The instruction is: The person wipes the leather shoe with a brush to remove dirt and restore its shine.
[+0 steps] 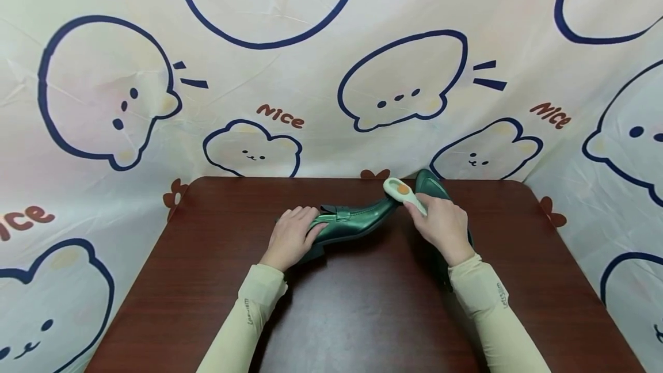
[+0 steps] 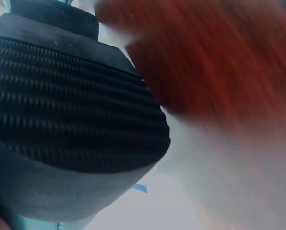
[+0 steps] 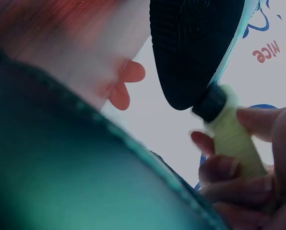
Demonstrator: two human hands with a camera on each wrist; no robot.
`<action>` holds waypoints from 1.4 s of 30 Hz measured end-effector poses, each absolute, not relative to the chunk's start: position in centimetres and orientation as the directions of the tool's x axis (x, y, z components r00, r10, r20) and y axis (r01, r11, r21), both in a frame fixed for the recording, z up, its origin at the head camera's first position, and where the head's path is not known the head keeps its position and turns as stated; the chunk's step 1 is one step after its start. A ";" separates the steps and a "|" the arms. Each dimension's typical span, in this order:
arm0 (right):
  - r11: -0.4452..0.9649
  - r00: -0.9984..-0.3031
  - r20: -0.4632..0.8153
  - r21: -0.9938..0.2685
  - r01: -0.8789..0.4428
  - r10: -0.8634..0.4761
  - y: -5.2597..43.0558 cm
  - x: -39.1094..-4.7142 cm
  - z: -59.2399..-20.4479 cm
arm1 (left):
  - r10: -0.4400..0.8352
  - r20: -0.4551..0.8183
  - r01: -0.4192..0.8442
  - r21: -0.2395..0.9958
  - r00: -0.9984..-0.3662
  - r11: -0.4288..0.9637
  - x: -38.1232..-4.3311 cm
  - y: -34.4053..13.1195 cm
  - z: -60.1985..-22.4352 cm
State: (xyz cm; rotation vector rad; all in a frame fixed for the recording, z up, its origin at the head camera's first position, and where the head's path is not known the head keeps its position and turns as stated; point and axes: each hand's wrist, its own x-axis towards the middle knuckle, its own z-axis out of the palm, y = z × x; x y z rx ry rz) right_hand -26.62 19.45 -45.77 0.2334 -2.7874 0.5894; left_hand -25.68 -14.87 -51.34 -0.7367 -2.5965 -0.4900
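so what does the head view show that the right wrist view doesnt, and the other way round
Only the head view: the left hand gripping a green shoe, the pale sleeves, and the orange spot on the pale tool.

Only the right wrist view: the dark, patterned sole under that shoe's front.

Both: the right hand with its fingers round the tool, parts of the held shoe and the other green shoe, the table and the printed backdrop.

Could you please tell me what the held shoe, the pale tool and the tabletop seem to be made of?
Held shoe: probably leather or imitation leather, glossy with bright highlights. Pale tool: likely a moulded plastic handle, smooth and stiff-looking; the material of its dark head is unclear. Tabletop: wood or laminate with a soft sheen, from its brown streaky grain.
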 end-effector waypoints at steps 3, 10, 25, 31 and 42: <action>0.921 -0.942 0.330 -0.342 -0.185 -0.066 19.3 -26.5 -45.7 | 0.422 0.461 0.562 0.222 -0.781 0.797 -25.5 -14.7 -51.3; 0.929 -0.936 0.351 -0.337 -0.152 -0.026 19.0 -25.7 -45.9 | 0.413 0.466 0.569 0.267 -0.783 0.778 -24.7 -14.2 -51.3; 0.812 -0.956 0.165 -0.503 -0.294 -0.244 15.3 -24.5 -46.5 | 0.576 0.570 0.709 0.018 -0.586 0.705 -25.1 -13.8 -51.9; 0.815 -0.947 0.046 -0.497 -0.297 -0.317 12.7 -23.8 -48.0 | 0.555 0.492 0.668 0.075 -0.671 0.740 -25.1 -13.5 -52.0; 0.825 -0.935 0.108 -0.443 -0.350 -0.339 11.2 -23.4 -49.3 | 0.513 0.395 0.606 0.155 -0.762 0.781 -24.8 -13.0 -51.0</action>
